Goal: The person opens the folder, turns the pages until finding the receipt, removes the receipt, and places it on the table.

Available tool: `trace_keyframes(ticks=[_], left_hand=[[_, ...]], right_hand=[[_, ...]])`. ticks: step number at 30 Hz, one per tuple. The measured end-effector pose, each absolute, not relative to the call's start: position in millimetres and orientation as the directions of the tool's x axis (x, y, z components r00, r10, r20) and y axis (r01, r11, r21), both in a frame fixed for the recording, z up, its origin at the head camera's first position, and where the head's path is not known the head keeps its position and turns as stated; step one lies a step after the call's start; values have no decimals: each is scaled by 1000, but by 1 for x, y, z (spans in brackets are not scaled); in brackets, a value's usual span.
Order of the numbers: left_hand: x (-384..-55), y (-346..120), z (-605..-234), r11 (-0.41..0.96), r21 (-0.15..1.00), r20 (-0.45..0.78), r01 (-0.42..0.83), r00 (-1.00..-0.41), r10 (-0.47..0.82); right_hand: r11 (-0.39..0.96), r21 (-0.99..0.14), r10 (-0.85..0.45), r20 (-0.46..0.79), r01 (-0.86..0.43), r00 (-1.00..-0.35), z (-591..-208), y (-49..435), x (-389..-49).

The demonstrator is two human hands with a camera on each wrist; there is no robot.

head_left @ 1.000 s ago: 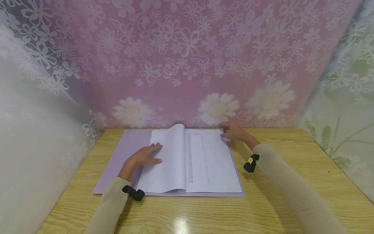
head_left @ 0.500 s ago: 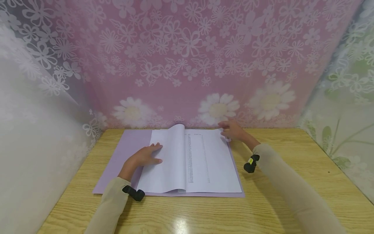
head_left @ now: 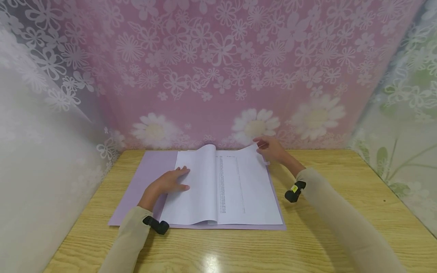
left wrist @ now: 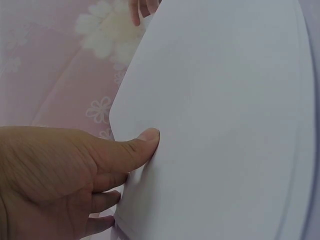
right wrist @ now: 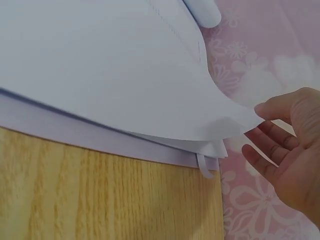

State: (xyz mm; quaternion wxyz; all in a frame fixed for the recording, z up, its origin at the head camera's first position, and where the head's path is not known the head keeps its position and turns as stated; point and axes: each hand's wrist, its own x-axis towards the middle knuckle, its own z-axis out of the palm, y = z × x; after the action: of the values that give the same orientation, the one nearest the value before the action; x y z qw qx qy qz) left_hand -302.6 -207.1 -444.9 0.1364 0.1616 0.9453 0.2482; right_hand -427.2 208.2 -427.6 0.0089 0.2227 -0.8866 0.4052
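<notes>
A lilac folder (head_left: 136,189) lies spread on the table with white printed sheets inside. At the far right corner, my right hand (head_left: 272,149) pinches the top page (head_left: 252,189) between thumb and fingers. That corner is lifted and bends upward in the right wrist view, above the sheets beneath. My left hand (head_left: 168,181) rests on the turned-over left page (head_left: 184,208), its fingers spread and its thumb (left wrist: 135,150) lying on the paper. Between the hands, the turned pages curl up in a rounded bulge (head_left: 206,182). Columns of small text run down the right page, too small to read.
A pale ribbon-like strip (right wrist: 204,166) sticks out at the folder's far right corner. The wood-grain table (head_left: 324,182) extends on both sides and in front. Pink flowered cloth (head_left: 205,76) stands right behind the folder, with pale cloth at left and right.
My right hand has raised the top page's far right corner and shifted slightly up and left with it. The left hand has stayed in place on the left page.
</notes>
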Motion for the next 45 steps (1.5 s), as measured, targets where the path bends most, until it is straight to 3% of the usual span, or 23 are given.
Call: trace_keyframes(ticks=[9, 20, 24, 37, 45], left_hand=[[-307, -205, -451, 833, 511, -189, 212, -917, 350], [-305, -204, -448, 832, 512, -190, 214, -916, 353], [-304, -204, -446, 837, 501, -189, 219, -916, 353], [-304, -204, -450, 830, 513, -192, 216, -914, 356], [-304, -205, -448, 830, 511, -189, 222, -913, 360]], right_hand=[[463, -798, -444, 167, -385, -880, -419, 210, -414], [276, -935, -507, 54, -221, -860, -415, 229, -385], [270, -940, -554, 25, -208, -832, -415, 233, -378], [282, -892, -670, 81, -354, -737, -419, 219, -355], [326, -890, -713, -10, -319, -701, -415, 206, -347]])
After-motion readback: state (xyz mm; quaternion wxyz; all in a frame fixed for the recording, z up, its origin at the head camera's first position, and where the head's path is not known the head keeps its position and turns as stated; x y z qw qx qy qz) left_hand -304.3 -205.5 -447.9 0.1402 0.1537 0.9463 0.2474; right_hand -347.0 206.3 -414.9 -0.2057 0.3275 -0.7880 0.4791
